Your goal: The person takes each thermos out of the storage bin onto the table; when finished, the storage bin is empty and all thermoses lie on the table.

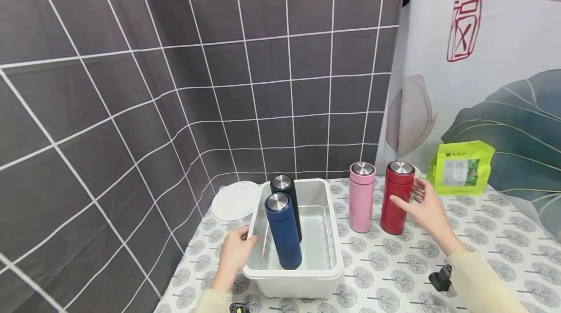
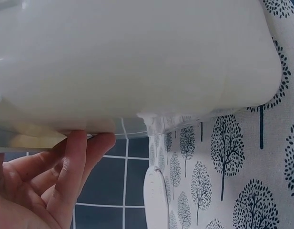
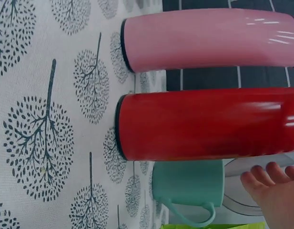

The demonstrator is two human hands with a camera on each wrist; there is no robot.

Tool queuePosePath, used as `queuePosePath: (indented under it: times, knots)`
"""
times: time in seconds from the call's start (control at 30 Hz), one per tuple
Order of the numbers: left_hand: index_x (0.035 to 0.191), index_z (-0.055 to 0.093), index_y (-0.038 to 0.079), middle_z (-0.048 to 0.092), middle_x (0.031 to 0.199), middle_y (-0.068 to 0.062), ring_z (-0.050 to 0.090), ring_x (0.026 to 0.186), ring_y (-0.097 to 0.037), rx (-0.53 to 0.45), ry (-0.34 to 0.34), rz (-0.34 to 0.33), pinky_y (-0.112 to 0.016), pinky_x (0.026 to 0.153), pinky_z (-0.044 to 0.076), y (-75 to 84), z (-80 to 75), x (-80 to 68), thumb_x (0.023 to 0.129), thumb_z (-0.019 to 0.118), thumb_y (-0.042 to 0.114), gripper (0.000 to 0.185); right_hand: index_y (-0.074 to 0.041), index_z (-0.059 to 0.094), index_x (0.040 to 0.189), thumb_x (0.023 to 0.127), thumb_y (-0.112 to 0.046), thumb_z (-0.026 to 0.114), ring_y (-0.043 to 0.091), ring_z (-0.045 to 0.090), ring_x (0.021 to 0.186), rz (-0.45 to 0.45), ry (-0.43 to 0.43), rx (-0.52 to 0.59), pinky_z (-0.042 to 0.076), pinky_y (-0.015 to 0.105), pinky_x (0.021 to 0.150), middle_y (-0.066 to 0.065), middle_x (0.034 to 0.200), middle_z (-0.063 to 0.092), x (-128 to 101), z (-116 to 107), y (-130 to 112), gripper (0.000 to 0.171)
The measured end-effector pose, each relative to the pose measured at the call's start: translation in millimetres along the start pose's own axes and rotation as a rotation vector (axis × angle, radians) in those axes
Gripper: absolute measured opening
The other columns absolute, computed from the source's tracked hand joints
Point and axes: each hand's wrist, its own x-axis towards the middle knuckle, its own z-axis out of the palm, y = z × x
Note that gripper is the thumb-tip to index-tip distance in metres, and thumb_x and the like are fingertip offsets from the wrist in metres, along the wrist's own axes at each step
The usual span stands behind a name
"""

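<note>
A white plastic bin [image 1: 335, 254] stands on the table, with a dark blue thermos bottle [image 1: 286, 235] and a black one [image 1: 294, 196] leaning inside it. At its left rim my left hand [image 1: 236, 249] grips the edge; in the left wrist view its bent fingers [image 2: 75, 157] press under the lip. To the right stand a pink thermos bottle [image 1: 362, 201] and a red thermos bottle [image 1: 396, 201], both upright with silver lids. My right hand [image 1: 429, 208] is at the red bottle's right side, thumb and fingers spread around it without closing.
Behind the red bottle, the right wrist view shows a mint green mug [image 3: 189, 183]. A bright green pouch [image 1: 462, 169] stands at the back right. A round white woven mat [image 1: 234, 201] lies left of the bin. Grey checked cloth [image 1: 263, 84] hangs along the back and left.
</note>
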Motion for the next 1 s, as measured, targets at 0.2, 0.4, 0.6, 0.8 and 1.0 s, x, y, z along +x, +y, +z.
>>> queuePosePath:
  times: [0.2, 0.4, 0.6, 0.8, 1.0]
  knots:
    - [0.110, 0.070, -0.005, 0.073, 0.098, -0.020, 0.071, 0.089, -0.033, 0.003, 0.003, 0.003, -0.046, 0.076, 0.062, -1.7, 2.9, -1.5, 0.083, 0.063, 0.013, 0.033, 0.003, 0.009, 0.154, 0.087, -0.046, 0.070, 0.056, 0.039, 0.129, 0.022, -0.010, -0.001, 0.039, 0.067, 0.102, 0.036, 0.149, 0.031, -11, -14, -4, 0.104]
    - [0.112, 0.069, -0.005, 0.073, 0.099, -0.021, 0.071, 0.091, -0.033, -0.001, 0.003, 0.000, -0.047, 0.079, 0.061, -2.9, 2.0, 0.4, 0.084, 0.063, 0.013, 0.034, 0.004, 0.012, 0.154, 0.087, -0.048, 0.069, 0.058, 0.040, 0.128, 0.016, -0.015, -0.057, 0.040, 0.069, 0.099, 0.037, 0.148, 0.032, -13, -25, -18, 0.102]
    - [0.112, 0.069, -0.005, 0.073, 0.100, -0.021, 0.071, 0.092, -0.034, -0.008, 0.000, -0.012, -0.047, 0.080, 0.061, -0.1, -0.3, 1.9, 0.085, 0.063, 0.014, 0.033, 0.005, 0.017, 0.152, 0.088, -0.047, 0.068, 0.056, 0.043, 0.125, -0.010, 0.001, -0.102, 0.041, 0.067, 0.097, 0.037, 0.145, 0.038, -16, -39, -35, 0.097]
    - [0.113, 0.069, -0.005, 0.073, 0.100, -0.021, 0.071, 0.092, -0.034, -0.009, -0.010, -0.018, -0.047, 0.080, 0.061, 1.2, 1.6, 4.5, 0.086, 0.063, 0.015, 0.033, -0.002, 0.027, 0.152, 0.086, -0.047, 0.071, 0.047, 0.047, 0.128, -0.028, 0.069, -0.109, 0.048, 0.030, 0.103, 0.026, 0.146, 0.044, -27, -45, -51, 0.091]
    - [0.115, 0.068, -0.005, 0.072, 0.103, -0.023, 0.070, 0.095, -0.036, -0.006, -0.010, -0.022, -0.048, 0.082, 0.060, 0.3, 0.1, 5.7, 0.086, 0.063, 0.014, 0.035, -0.004, 0.033, 0.150, 0.084, -0.045, 0.074, 0.046, 0.049, 0.126, -0.078, 0.071, -0.110, 0.047, 0.049, 0.102, 0.024, 0.144, 0.049, -36, -37, -65, 0.088]
